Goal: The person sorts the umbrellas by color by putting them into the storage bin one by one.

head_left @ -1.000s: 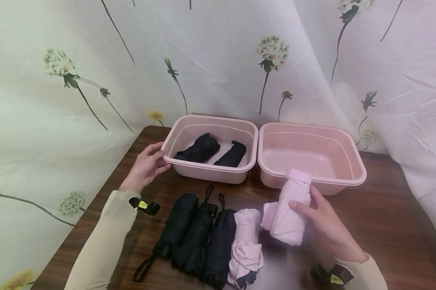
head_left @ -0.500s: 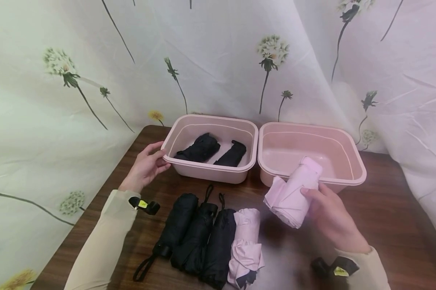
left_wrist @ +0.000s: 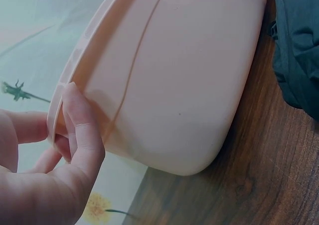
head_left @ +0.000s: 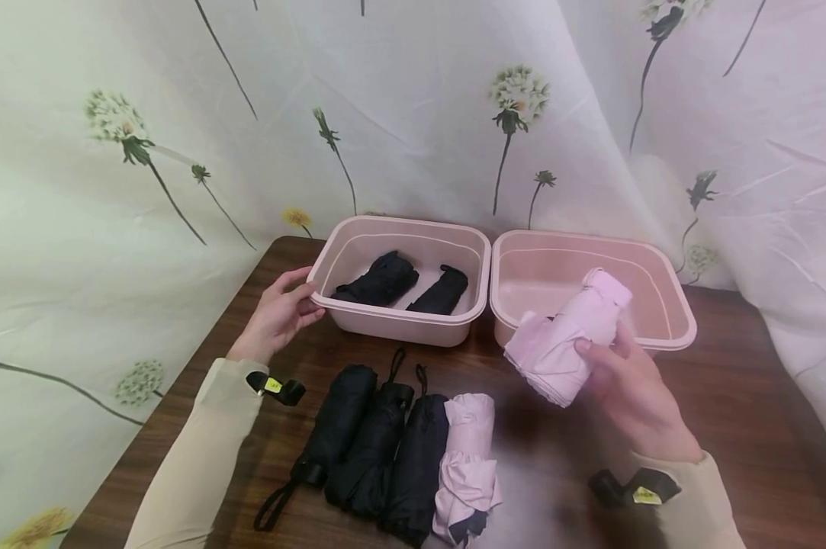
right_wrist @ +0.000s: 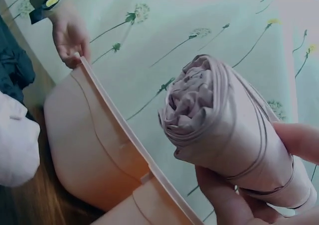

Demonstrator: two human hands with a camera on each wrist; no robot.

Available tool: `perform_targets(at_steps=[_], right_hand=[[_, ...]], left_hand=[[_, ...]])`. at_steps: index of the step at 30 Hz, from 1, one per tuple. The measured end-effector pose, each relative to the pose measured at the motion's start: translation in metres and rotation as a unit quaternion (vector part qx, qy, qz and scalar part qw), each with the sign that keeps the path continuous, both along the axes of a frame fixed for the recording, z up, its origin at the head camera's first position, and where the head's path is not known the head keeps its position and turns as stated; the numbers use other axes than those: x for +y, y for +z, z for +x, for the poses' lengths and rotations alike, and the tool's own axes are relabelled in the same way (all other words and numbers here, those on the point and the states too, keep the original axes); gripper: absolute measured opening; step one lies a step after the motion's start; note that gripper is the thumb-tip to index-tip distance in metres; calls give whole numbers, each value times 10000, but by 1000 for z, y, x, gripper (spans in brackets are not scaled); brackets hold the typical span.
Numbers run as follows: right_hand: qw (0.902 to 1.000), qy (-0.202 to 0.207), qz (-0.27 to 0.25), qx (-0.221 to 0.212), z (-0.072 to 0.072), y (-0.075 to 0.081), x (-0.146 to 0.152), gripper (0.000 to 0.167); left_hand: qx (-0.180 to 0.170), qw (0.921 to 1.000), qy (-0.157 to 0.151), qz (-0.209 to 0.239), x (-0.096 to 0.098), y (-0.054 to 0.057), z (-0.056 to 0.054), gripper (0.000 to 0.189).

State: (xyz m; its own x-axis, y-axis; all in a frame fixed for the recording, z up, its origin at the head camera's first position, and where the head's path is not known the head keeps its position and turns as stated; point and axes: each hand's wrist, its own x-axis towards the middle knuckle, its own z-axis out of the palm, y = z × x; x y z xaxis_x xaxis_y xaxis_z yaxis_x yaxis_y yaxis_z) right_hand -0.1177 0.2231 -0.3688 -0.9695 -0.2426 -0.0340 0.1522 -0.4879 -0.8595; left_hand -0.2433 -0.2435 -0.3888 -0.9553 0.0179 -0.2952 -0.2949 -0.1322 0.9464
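Note:
My left hand (head_left: 275,316) pinches the left rim corner of the left pink bin (head_left: 399,329); the left wrist view shows thumb and fingers on either side of that rim (left_wrist: 70,75). Two folded black umbrellas (head_left: 378,280) lie inside this bin. In my right hand (head_left: 635,389) is a rolled pink umbrella (head_left: 567,335), gripped between thumb and fingers and tilted over the front rim of the right pink bin (head_left: 660,305). The right wrist view shows the end of its gathered fabric (right_wrist: 192,98). Part of the right bin is hidden behind the umbrella.
On the brown wooden table (head_left: 742,427), three black folded umbrellas (head_left: 368,450) lie side by side in front of the bins. Another pink umbrella (head_left: 467,457) lies at their right. A flower-print cloth (head_left: 413,114) hangs behind the bins.
My right hand has carried the pink umbrella up and away from me, from in front of the right bin to over its front rim. The left hand stays on the left bin.

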Motion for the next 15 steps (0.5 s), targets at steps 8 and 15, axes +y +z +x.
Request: perform_targets(at_steps=[8,15], right_hand=[[9998,-87,-172,57,-6,4,4,40],[9950,85,-988,121,-12,8,10,40]], left_hand=[[-24,10000,31,68,-1,-1,-1,56],[-21,10000,75,-18,0,-2,-3,55]])
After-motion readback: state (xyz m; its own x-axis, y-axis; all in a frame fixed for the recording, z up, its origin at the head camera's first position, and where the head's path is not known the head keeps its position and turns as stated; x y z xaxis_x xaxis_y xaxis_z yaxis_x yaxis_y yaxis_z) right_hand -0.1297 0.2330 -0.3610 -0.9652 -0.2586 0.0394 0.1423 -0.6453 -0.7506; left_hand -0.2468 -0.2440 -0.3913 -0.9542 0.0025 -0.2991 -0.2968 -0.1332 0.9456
